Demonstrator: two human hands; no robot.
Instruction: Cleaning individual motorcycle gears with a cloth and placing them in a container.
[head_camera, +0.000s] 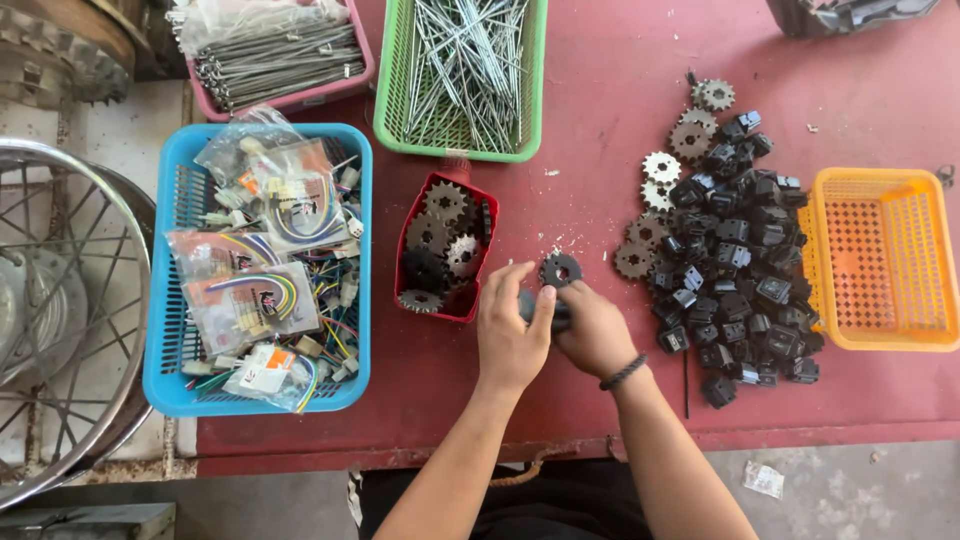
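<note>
Holding a small dark sprocket (560, 270) up near the centre of the frame, I have my right hand (597, 330) pinching its lower edge while my left hand (512, 335) closes its grip around a dark part (545, 312) tucked between both palms — too hidden to say what kind. Both hands sit touching each other, just above the red table (620, 120).

Just left of my hands stands a red tub (470, 306) with several sprockets lying in it. To the right of the frame spreads a heap of black switch-like parts (735, 270) with more loose silver sprockets (662, 168) along its upper left edge, and beyond it an orange basket (880, 262). At far left a blue basket (170, 300) holds bagged wire harnesses; along the top edge, a green basket (395, 110) and a pink tray (300, 98) carry metal spokes. A spoked wheel rim (70, 330) lies at the left edge.

By my judgement the step in hand is sorting — sprockets picked apart from black pieces. The next move would call for freeing this sprocket from my fingertips over the tub without dropping the dark part.
</note>
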